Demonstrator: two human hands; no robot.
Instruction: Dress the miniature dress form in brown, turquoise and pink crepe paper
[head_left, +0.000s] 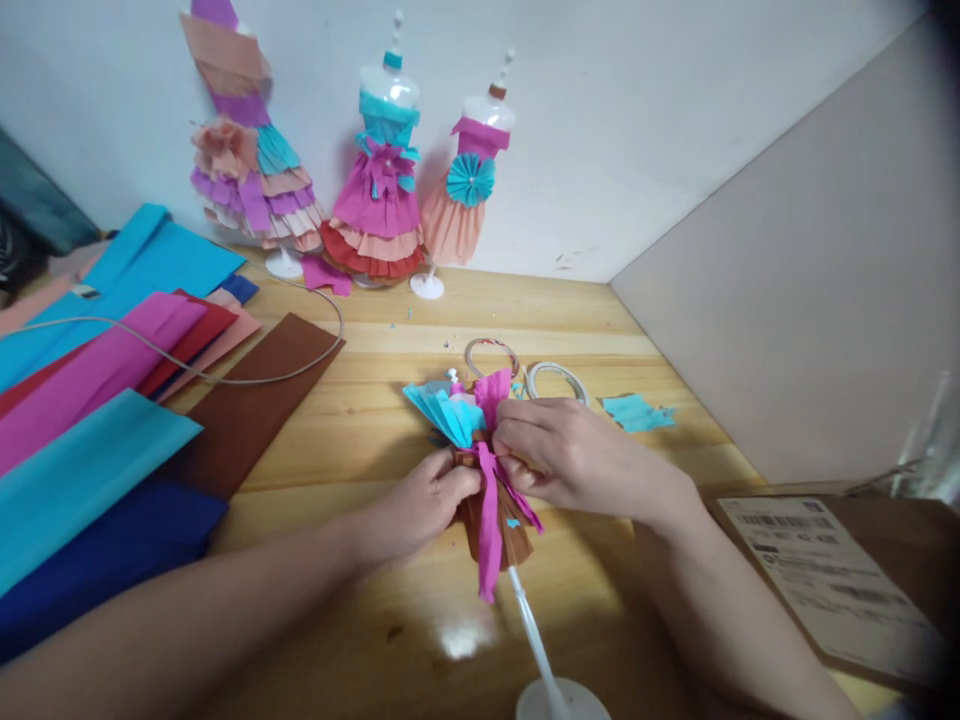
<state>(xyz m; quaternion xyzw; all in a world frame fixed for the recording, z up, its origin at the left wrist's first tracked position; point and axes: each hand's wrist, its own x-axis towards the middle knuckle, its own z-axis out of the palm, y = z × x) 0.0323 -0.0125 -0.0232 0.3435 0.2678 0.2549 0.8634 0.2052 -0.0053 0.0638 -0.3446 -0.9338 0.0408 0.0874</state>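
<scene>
A small dress form [532, 625] with a white stand lies tilted, its round base toward me. It wears a brown crepe paper skirt [517, 548], a pleated turquoise paper piece [450, 412] and a magenta paper piece [493, 392] at the top. Magenta strips [489, 530] hang from its waist. My left hand [427, 500] is closed on the form at the waist, thumb on top. My right hand [551, 450] pinches at the waist beside the magenta strip; its fingertips are partly hidden, so what exactly they grip is unclear.
Three dressed forms [379, 210] stand along the wall. Folded crepe paper sheets [97, 400] and a thin cable [225, 380] lie at left. Beyond my hands are two tape rolls [556, 380] and a turquoise scrap [637, 412]. A labelled cardboard box [832, 580] sits at right.
</scene>
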